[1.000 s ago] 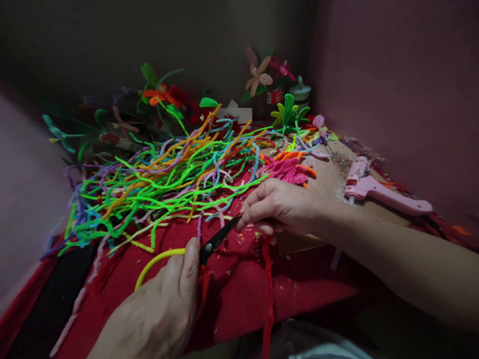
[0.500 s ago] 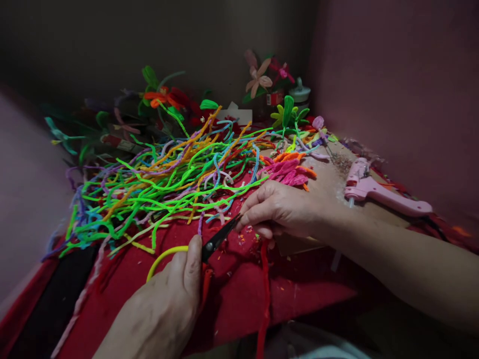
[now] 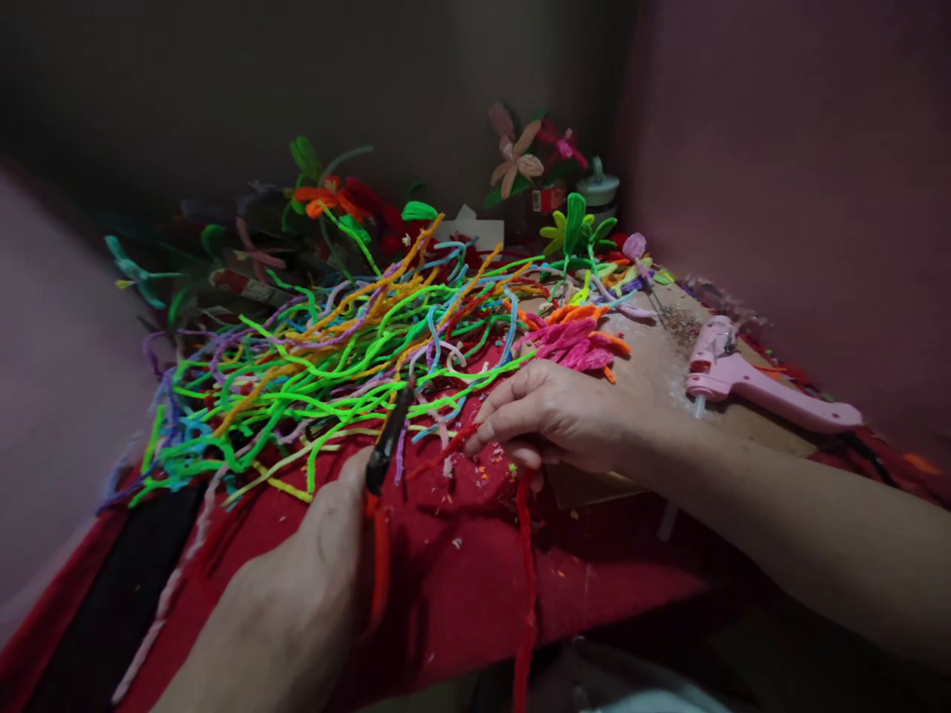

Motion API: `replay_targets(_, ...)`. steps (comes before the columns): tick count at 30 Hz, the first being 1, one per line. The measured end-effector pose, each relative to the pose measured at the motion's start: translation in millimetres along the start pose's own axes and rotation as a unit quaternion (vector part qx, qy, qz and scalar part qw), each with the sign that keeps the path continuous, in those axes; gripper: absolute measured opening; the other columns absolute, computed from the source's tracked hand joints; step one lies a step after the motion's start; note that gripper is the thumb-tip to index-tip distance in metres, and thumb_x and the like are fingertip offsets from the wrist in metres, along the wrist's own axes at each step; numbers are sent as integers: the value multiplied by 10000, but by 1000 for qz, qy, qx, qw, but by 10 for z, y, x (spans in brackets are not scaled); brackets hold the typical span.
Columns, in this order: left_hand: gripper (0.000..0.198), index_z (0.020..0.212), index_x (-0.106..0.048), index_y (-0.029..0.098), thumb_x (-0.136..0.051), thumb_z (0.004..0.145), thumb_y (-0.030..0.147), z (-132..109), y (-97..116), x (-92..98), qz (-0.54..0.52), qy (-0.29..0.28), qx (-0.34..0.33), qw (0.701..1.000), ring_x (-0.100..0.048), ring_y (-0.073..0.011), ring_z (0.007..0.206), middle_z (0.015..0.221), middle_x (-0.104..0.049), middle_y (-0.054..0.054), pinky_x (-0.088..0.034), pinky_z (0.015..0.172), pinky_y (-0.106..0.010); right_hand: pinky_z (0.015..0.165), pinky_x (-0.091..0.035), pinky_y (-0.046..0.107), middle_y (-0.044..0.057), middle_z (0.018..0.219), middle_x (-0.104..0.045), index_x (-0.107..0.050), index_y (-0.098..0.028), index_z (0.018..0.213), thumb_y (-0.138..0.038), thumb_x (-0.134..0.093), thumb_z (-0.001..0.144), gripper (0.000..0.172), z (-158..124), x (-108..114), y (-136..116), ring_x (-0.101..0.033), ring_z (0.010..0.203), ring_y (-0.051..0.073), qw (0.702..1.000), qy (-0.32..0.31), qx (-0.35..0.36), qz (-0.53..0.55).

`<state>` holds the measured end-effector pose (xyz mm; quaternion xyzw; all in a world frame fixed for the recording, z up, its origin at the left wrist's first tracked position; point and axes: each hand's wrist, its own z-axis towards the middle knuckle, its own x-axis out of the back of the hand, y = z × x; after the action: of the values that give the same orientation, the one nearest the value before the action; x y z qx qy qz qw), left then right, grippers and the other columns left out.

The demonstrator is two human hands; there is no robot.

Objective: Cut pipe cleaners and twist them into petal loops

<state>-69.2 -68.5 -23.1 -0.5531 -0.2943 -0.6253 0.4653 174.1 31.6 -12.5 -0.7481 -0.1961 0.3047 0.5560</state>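
My left hand (image 3: 319, 555) is closed on the handles of a pair of scissors (image 3: 387, 446), whose dark blades point up and away over the edge of the pile. An orange-red handle loop shows below the fingers. To the right, my right hand (image 3: 546, 411) pinches a red pipe cleaner (image 3: 526, 584). One end of it sticks out to the left past the fingertips, and the long part hangs down toward the table's front edge. The scissor blades are apart from the red pipe cleaner. Beyond both hands spreads a pile of pipe cleaners (image 3: 334, 366), mostly green, orange and purple.
A pink glue gun (image 3: 765, 386) lies on a board at the right. Pink and orange petal shapes (image 3: 572, 342) rest behind my right hand. Pipe-cleaner flowers (image 3: 516, 158) and a lidded jar (image 3: 598, 186) stand at the back. Red cloth (image 3: 461, 614) covers the table.
My left hand has drawn the scissors back to the left, away from my right fingertips, and tilted the blades upward. My right hand stays in place, pinching the red pipe cleaner.
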Motion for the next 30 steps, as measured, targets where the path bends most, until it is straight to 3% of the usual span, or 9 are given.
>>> replay_targets(3, 518, 1327, -365, 184, -413, 814, 135, 149, -35, 115, -104, 14, 75, 992, -638, -226, 968, 1209, -593, -150, -520, 700, -291, 334, -233, 180, -55, 384, -454, -634, -113, 636, -212, -638, 682, 109, -6, -7, -7, -341, 320, 45, 1000, 8, 4, 5)
replay_targets(5, 461, 1269, -433, 219, -499, 812, 217, 286, 18, 195, -246, 40, 156, 956, -633, -212, 953, 1129, -627, -94, -511, 764, -296, 335, -187, 187, -61, 400, -445, -625, -116, 639, -246, -649, 688, 141, -18, -17, -13, -314, 324, 37, 1000, 15, 7, 4)
replay_targets(7, 458, 1218, -481, 235, -591, 776, 291, 422, 99, 254, -411, 74, 226, 880, -629, -183, 886, 1054, -639, -55, -508, 751, -274, 345, -161, 199, -67, 405, -433, -623, -114, 645, -259, -658, 682, 154, -30, -30, -19, -288, 328, 33, 1000, 21, 10, 1)
replay_targets(9, 499, 1155, -524, 220, -696, 694, 302, 537, 164, 274, -540, 53, 265, 797, -627, -160, 806, 934, -658, -28, -511, 706, -248, 355, -144, 209, -73, 386, -409, -616, -112, 628, -244, -661, 666, 144, -37, -44, -26, -264, 327, 30, 1000, 24, 11, 5)
replay_targets(11, 540, 1122, -551, 198, -755, 628, 274, 620, 188, 256, -595, 44, 274, 755, -614, -142, 745, 867, -653, -15, -502, 671, -230, 361, -133, 214, -79, 358, -383, -606, -111, 597, -225, -661, 649, 136, -38, -59, -35, -247, 325, 28, 1000, 26, 4, 9)
replay_targets(14, 552, 1082, -590, 187, -788, 568, 216, 689, 161, 202, -604, 52, 258, 753, -580, -114, 713, 876, -634, -7, -472, 630, -190, 363, -108, 216, -84, 324, -354, -600, -112, 562, -201, -653, 625, 122, -27, -72, -42, -220, 314, 25, 999, 38, -2, 10)
replay_targets(17, 493, 1048, -608, 196, -774, 585, 193, 712, 118, 182, -604, 23, 239, 760, -541, -87, 664, 812, -604, 17, -439, 577, -155, 358, -103, 214, -83, 310, -353, -611, -118, 554, -188, -634, 614, 95, -15, -67, -38, -218, 305, 30, 999, 52, 2, 2)
replay_targets(24, 444, 1072, -590, 217, -733, 654, 257, 699, 95, 206, -612, 14, 234, 755, -549, -95, 649, 759, -599, 21, -444, 549, -157, 463, -353, 206, -11, 447, -556, -653, -112, 619, -207, -648, 668, 108, -42, -87, -21, -478, 424, 76, 998, 22, -22, -47)
replay_targets(30, 449, 1088, -597, 234, -735, 661, 256, 665, 87, 175, -624, 17, 231, 747, -573, -100, 642, 769, -632, 19, -462, 556, -170, 403, -289, 193, -30, 386, -507, -638, -108, 629, -267, -647, 742, 195, -32, -136, 54, -411, 343, 51, 1000, 6, -23, 13)
